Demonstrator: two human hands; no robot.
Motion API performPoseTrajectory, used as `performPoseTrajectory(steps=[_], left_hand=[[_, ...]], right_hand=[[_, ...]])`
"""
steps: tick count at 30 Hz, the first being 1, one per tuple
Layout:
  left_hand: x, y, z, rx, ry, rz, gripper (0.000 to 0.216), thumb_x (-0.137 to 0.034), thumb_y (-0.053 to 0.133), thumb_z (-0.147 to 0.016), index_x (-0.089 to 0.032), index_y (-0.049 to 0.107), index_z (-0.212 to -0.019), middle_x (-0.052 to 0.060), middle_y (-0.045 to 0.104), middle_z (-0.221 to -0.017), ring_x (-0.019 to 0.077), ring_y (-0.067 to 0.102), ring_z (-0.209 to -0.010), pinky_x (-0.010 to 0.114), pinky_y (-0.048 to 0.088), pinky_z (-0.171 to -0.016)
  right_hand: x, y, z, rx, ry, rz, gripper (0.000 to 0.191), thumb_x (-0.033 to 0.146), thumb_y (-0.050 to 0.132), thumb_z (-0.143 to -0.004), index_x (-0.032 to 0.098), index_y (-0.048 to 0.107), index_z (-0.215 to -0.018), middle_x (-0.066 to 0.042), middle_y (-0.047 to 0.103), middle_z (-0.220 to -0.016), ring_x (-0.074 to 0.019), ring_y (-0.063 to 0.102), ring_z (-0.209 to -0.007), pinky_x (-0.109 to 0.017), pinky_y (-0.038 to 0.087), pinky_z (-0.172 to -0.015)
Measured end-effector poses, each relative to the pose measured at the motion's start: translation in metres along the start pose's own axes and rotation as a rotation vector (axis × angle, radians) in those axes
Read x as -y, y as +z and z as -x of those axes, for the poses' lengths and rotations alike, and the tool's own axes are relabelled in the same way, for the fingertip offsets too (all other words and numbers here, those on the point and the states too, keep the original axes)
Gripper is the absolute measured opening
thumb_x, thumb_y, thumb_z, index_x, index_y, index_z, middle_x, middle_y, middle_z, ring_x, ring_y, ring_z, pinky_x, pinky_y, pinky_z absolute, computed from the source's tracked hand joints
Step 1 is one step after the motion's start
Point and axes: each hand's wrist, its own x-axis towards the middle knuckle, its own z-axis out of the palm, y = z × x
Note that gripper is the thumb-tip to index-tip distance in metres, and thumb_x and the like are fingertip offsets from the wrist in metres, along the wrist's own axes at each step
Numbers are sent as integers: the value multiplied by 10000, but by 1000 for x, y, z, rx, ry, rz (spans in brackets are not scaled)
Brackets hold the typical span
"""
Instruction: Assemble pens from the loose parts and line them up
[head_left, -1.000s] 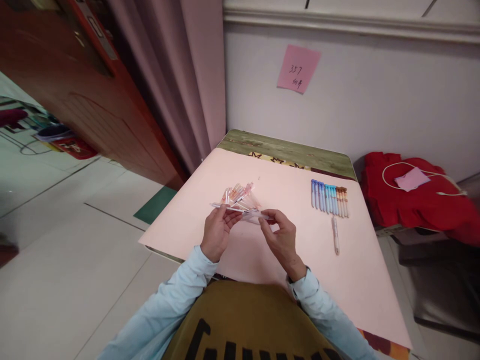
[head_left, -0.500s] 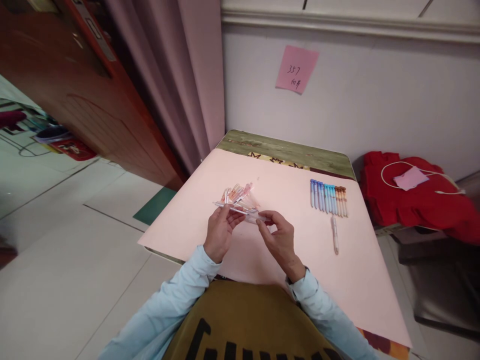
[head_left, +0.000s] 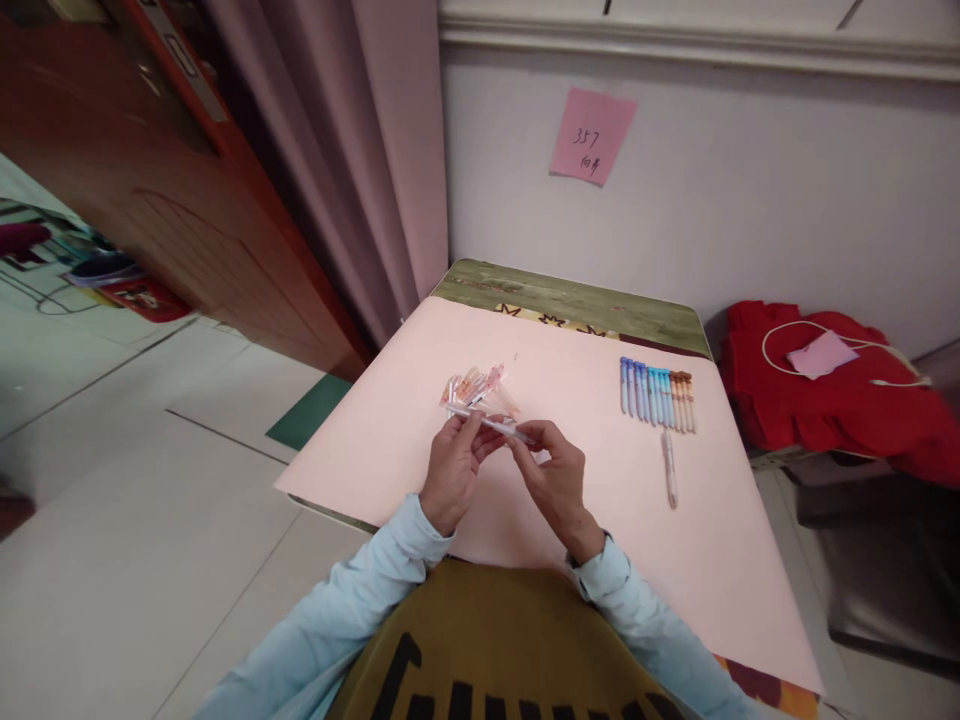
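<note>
A slim, pale pen is held level between my two hands above the table. My left hand pinches its left part between thumb and fingers. Around its right end close the thumb and fingertips of my right hand, which partly hide it. Just beyond my hands lies a loose heap of pinkish and clear pen parts. To the right, several pens stand side by side in a neat row, dark blue, light blue and brown. Below that row lies a single whitish pen.
Pale pink paper covers most of the table. A wall with a pink note rises behind it. Red cloth with a white cable lies at the right; a curtain and wooden door stand left.
My left hand has moved right, toward my right hand. The separate long thin piece and clear piece between them now look like one shorter pen.
</note>
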Motion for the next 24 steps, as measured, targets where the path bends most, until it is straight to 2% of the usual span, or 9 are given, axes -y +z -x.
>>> performPoseTrajectory(steps=[5, 8, 10, 13, 16, 18, 21, 23, 24], left_hand=[[-1, 1, 1, 6, -3, -34, 266, -342, 735, -801, -133, 639, -934, 115, 742, -954, 200, 712, -861, 360, 542, -845], [-1, 0, 1, -4, 11, -19, 258, -326, 742, -794, -137, 636, -934, 101, 742, -934, 196, 712, -855, 349, 544, -838], [-1, -1, 0, -12, 18, -9, 254, -315, 746, -790, -138, 633, -933, 93, 741, -921, 192, 711, -843, 342, 545, -833], [-1, -2, -1, -20, 18, -15, 260, -323, 743, -792, -135, 633, -933, 95, 740, -918, 193, 712, -833, 349, 545, -837], [-1, -3, 0, -8, 10, -36, 264, -336, 735, -799, -133, 635, -935, 109, 741, -943, 205, 713, -858, 369, 541, -854], [-1, -3, 0, 2, 7, -39, 262, -337, 734, -801, -133, 636, -934, 111, 741, -947, 207, 713, -866, 368, 539, -855], [0, -3, 0, -6, 16, -26, 258, -330, 742, -793, -136, 638, -927, 95, 739, -917, 197, 711, -843, 349, 539, -841], [0, -3, -1, -9, 14, -29, 258, -331, 742, -792, -135, 638, -923, 94, 739, -913, 197, 710, -838, 352, 540, -841], [0, -3, -1, -6, 11, -35, 259, -334, 739, -796, -134, 637, -925, 97, 739, -920, 199, 710, -841, 357, 540, -845]], right_hand=[[-3, -5, -2, 89, 89, 91, 353, 478, 530, -932, 213, 676, -751, 0, 681, -639, -125, 617, -555, -226, 472, -564], [-3, -6, -2, 123, 98, 75, 286, 483, 610, -879, 228, 670, -994, 11, 691, -698, -132, 630, -586, -228, 483, -575], [-1, -6, -1, 94, 69, 32, 371, 452, 675, -827, 222, 607, -1111, 3, 703, -792, -132, 636, -627, -235, 506, -611], [-1, -5, 0, 93, 46, 28, 229, 429, 621, -869, 215, 619, -952, -8, 701, -804, -129, 633, -643, -235, 503, -626], [-2, -6, 0, 163, 105, 81, 331, 456, 480, -955, 222, 635, -780, 4, 676, -669, -129, 625, -582, -227, 471, -578], [-3, -7, 0, 170, 114, 99, 308, 479, 499, -943, 229, 658, -860, 7, 685, -683, -136, 638, -597, -229, 474, -581], [-4, -7, 1, 111, 58, 93, 324, 483, 648, -846, 221, 630, -1036, -7, 712, -812, -144, 655, -669, -241, 503, -638], [-4, -7, 1, 116, 57, 97, 264, 473, 594, -888, 216, 644, -922, -9, 705, -776, -139, 646, -652, -240, 500, -640], [-4, -7, 1, 136, 74, 102, 298, 467, 519, -935, 217, 648, -837, -7, 695, -728, -135, 641, -631, -236, 493, -627]])
